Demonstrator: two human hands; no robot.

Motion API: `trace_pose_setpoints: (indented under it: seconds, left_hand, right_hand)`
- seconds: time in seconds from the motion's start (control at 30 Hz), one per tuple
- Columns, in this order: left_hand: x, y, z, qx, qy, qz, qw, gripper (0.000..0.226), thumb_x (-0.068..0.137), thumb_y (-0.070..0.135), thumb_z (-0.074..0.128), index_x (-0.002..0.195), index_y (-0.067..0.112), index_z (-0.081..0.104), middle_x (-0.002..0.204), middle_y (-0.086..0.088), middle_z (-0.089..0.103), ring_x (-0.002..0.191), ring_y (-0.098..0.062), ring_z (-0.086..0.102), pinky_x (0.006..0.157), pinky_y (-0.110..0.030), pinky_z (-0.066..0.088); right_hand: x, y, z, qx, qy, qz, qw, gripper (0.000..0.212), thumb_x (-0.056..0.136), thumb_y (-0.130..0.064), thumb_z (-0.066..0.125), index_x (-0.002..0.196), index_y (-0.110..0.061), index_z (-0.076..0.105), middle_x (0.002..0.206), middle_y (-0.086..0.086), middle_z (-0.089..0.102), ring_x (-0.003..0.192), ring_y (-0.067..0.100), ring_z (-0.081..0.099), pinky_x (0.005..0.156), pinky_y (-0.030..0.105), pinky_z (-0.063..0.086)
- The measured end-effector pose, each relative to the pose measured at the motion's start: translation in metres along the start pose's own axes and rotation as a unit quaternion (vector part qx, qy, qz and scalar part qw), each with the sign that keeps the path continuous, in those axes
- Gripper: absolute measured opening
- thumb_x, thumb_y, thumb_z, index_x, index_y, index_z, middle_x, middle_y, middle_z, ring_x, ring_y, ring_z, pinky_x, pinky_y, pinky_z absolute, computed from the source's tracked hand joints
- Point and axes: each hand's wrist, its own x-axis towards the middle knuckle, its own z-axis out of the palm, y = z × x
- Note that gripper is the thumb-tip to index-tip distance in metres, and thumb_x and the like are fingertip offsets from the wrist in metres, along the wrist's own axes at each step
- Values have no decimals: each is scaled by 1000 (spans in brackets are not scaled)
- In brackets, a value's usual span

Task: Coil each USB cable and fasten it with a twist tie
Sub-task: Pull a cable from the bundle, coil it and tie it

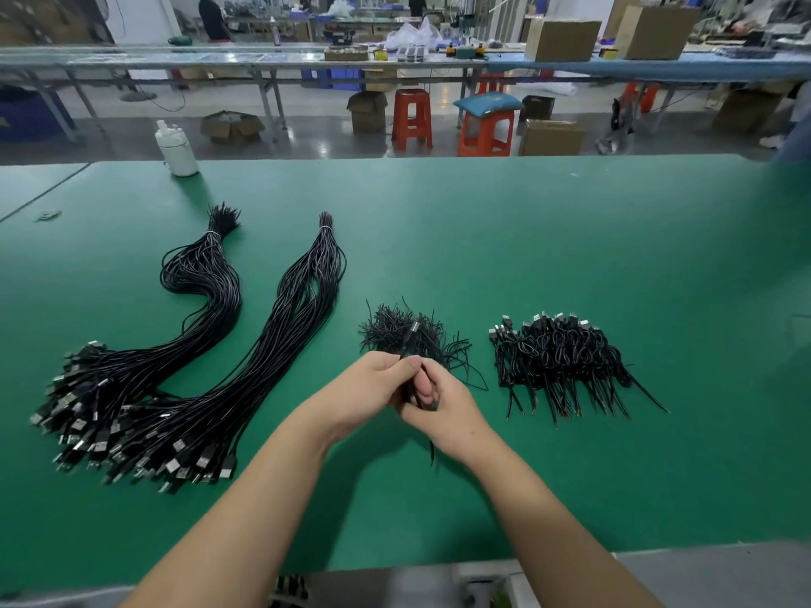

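Head view, left hand: the left hand [373, 388] reaches in from the lower left, its grip curled round a thin black USB cable [412, 390], thumb on top.
Head view, right hand: the right hand [443, 414] meets it from the lower right, grip pinched on the same cable; fingertips of the two hands touch.
Cable: bunched between the hands above the green desk [570, 239]; one end hangs below the right hand.
Behind the hands: a loose heap of short black twist ties [395, 329].
Right: a pile of coiled, tied black cables [557, 362], well apart.
Left: two long tied bundles of straight black cables [197, 357].
Far left edge: a white plastic bottle [175, 149].
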Motion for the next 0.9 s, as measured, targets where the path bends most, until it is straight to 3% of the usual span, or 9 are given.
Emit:
trace_pose_setpoints:
  seconds: [0.13, 0.2, 0.27, 0.37, 0.47, 0.6, 0.73, 0.83, 0.9]
  left_hand:
    - [5, -4, 11, -63, 91, -45, 993, 43, 104, 19, 45, 75, 4, 72, 70, -8, 69, 70, -22, 61, 76, -32, 50]
    - [9, -4, 20, 107, 186, -44, 976, 43, 103, 24, 45, 70, 15, 71, 68, 1, 67, 71, -19, 62, 74, -28, 46]
    - [7, -6, 28, 338, 241, -10, 910, 38, 103, 30, 41, 75, 18, 62, 73, 4, 58, 82, -23, 60, 70, -31, 40]
    - [1, -15, 23, 486, 262, 40, 833, 39, 102, 41, 33, 115, 18, 62, 102, -3, 58, 103, -25, 54, 83, -37, 46]
    - [2, -18, 7, 424, 175, 77, 885, 51, 99, 51, 42, 142, 26, 47, 107, 0, 60, 99, -16, 57, 91, -36, 47]
    - [2, -13, -7, 392, 105, 141, 903, 26, 90, 49, 63, 94, 24, 64, 68, 8, 56, 61, -4, 49, 63, -25, 43]
    - [1, -13, -15, 381, 79, 126, 912, 27, 83, 51, 71, 91, 26, 64, 59, 13, 51, 56, 0, 47, 56, -15, 37]
    - [5, -19, -18, 364, 82, 103, 922, 21, 84, 46, 72, 89, 26, 67, 56, 14, 49, 52, 0, 44, 53, -14, 36]
    - [10, -25, -17, 372, 105, 81, 919, 23, 84, 42, 71, 83, 20, 66, 55, 13, 50, 49, -1, 41, 50, -15, 34]
  right_hand:
    - [0, 3, 8, -72, 21, 1, 997, 31, 77, -18, 62, 100, -36, 53, 90, -13, 64, 73, -2, 55, 68, 22, 46]
    - [1, 4, 12, -118, 29, -4, 993, 34, 85, -17, 62, 116, -25, 51, 110, -3, 63, 96, 16, 61, 82, 34, 49]
    - [0, 4, 13, -186, 40, -13, 982, 42, 91, -14, 56, 131, -15, 41, 128, 6, 52, 108, 31, 57, 89, 45, 48]
    - [1, 2, 10, -256, 39, -7, 966, 41, 97, -10, 43, 136, -11, 31, 136, 10, 39, 112, 38, 54, 89, 47, 46]
    - [0, 2, 4, -250, -2, 1, 968, 31, 98, -8, 36, 128, -9, 39, 126, 11, 43, 107, 36, 54, 91, 48, 46]
    - [-2, 5, 7, -235, -69, 17, 969, 41, 96, -6, 35, 137, -7, 42, 134, 13, 51, 116, 32, 55, 101, 45, 45]
    - [-1, 8, 6, -187, -96, 45, 977, 48, 97, -9, 34, 145, -13, 34, 137, 16, 54, 124, 30, 53, 105, 40, 43]
    - [-2, 11, 7, -161, -111, 57, 979, 54, 101, -20, 33, 150, -40, 21, 106, 1, 64, 75, 9, 59, 64, 23, 51]
    - [-2, 12, 11, -126, -115, 72, 983, 42, 103, -26, 34, 145, -35, 31, 91, -1, 63, 59, 7, 55, 49, 24, 46]
